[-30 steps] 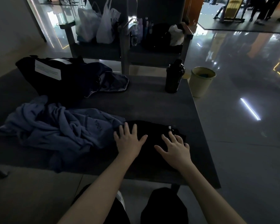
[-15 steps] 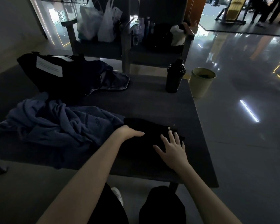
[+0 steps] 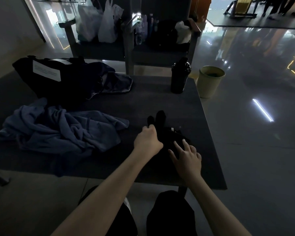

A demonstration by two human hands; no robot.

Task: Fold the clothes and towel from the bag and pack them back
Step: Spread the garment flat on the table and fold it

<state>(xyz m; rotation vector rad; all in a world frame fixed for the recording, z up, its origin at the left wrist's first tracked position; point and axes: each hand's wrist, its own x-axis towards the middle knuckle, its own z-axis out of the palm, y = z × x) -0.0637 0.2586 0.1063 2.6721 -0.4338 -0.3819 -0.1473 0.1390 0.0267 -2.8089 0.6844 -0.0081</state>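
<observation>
A black garment (image 3: 167, 133) lies near the front right of the dark table (image 3: 153, 99). My left hand (image 3: 147, 141) is shut on its left edge and lifts that part, so two dark flaps stick up above the knuckles. My right hand (image 3: 187, 156) rests flat on the garment's right side with fingers spread. A crumpled blue towel (image 3: 58, 132) lies to the left of the garment. The black bag (image 3: 46, 79) with a white label stands at the back left, and a dark blue piece of clothing (image 3: 114, 82) spills out of it.
A black bottle (image 3: 180, 76) stands at the table's back right. A pale bin (image 3: 209, 81) sits on the floor just past that corner. Behind the table are chairs (image 3: 109, 48) with white plastic bags (image 3: 99, 21) and other items. The table's right edge drops to glossy floor.
My left hand went from lying flat and open on the black garment to gripping its left edge and pulling it up and toward the right. My right hand stayed pressed on the garment.
</observation>
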